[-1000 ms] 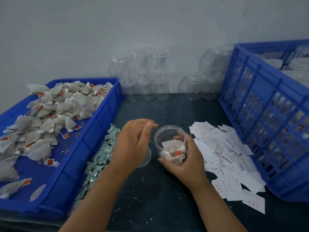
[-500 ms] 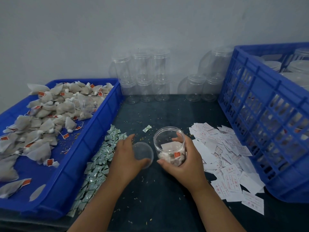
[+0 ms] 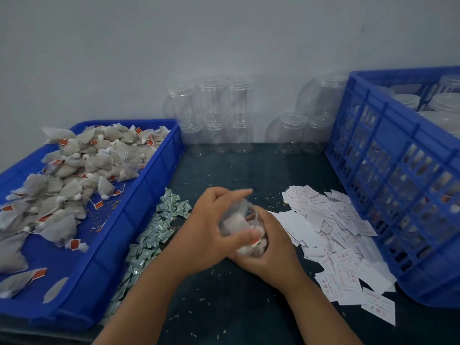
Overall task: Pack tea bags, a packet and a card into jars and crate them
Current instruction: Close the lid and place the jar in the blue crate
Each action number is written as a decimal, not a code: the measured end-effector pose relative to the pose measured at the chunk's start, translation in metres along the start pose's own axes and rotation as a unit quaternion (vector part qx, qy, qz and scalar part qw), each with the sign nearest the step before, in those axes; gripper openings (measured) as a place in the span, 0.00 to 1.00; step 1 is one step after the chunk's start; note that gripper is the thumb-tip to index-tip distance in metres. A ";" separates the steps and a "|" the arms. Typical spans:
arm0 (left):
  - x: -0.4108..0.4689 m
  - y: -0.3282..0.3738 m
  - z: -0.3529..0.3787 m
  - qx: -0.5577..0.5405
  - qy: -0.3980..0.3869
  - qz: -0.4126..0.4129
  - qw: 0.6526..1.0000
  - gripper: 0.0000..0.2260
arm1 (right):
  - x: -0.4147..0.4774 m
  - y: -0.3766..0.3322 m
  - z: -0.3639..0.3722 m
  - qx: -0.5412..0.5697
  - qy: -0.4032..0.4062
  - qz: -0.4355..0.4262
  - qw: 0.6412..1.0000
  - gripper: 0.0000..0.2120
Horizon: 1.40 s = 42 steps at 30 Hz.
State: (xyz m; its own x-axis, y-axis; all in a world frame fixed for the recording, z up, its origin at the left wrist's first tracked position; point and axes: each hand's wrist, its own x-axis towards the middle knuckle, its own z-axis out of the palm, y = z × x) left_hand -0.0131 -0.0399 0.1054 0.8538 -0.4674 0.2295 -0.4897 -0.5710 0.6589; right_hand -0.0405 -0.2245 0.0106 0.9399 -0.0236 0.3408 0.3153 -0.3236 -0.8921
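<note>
head view: at the middle of the dark table [image 3: 224, 302], a person's right hand [image 3: 273, 252] clasps a clear jar [image 3: 260, 241] of tea bags [image 3: 249, 249]. the left hand [image 3: 206, 232] grasps a clear lid [image 3: 234, 210] at the jar's mouth, both blurred. a blue tray [image 3: 149, 195] of more bags sits left, green packets [image 3: 154, 235] beside it. white cards [image 3: 336, 235] lie right, near a blue crate [image 3: 398, 185] of lidded jars. empty jars [image 3: 216, 120] line the far wall.
</note>
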 end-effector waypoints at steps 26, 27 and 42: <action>0.008 0.043 0.024 0.123 0.011 0.028 0.992 0.24 | 0.000 -0.002 -0.011 0.015 -0.021 0.026 0.999 0.31; 0.009 0.039 0.017 0.095 -0.007 0.056 0.994 0.20 | -0.001 -0.002 -0.013 0.040 -0.037 0.031 0.998 0.32; 0.005 0.042 0.015 0.076 0.016 0.016 0.997 0.20 | -0.002 -0.006 0.005 -0.016 -0.095 0.019 0.995 0.29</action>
State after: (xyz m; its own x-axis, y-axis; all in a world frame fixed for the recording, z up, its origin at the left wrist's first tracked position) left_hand -0.0326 -0.0766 0.1231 0.8415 -0.4661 0.2733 -0.5357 -0.6537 0.5345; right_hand -0.0438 -0.2180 0.0133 0.9600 0.1412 0.2419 0.2772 -0.3566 -0.8922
